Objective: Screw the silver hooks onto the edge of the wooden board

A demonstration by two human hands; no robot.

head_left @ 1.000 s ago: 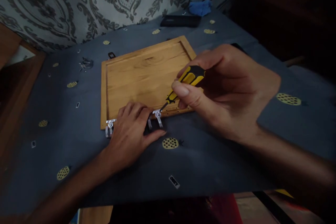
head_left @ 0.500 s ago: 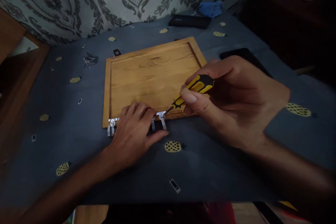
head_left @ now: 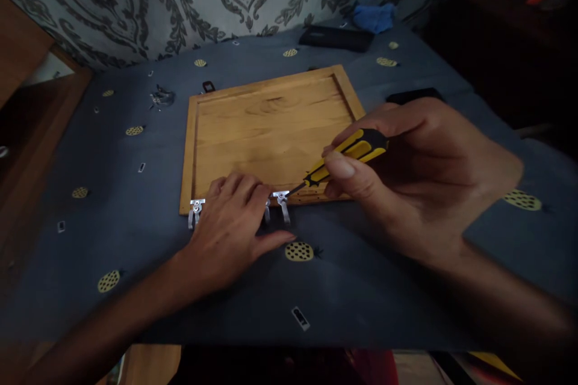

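A wooden board [head_left: 275, 126] with a raised frame lies on the table, metal hooks along its near edge. My left hand [head_left: 232, 222] rests over that edge, fingers stretched on the wood and thumb apart, hiding part of the hook row. One silvery hook [head_left: 195, 212] shows left of it, and another metal hook [head_left: 282, 204] just to its right. In my right hand [head_left: 428, 180] is a small screwdriver [head_left: 354, 153] with a yellow and black handle, pinched between thumb and fingers. Its shaft slants down to the right-hand hook's plate; whether the tip sits in a screw I cannot tell.
Loose metal pieces [head_left: 161, 96] lie left of the board. Behind it are a black case [head_left: 336, 38] and a blue cloth [head_left: 374, 17]. A dark flat object [head_left: 413, 95] is partly hidden behind my right hand. Wooden furniture [head_left: 49, 126] borders the left side.
The view has shifted slightly, so most things appear a little farther right. The screwdriver stays at the same hook, its handle slightly farther right. My left hand still rests on the board.
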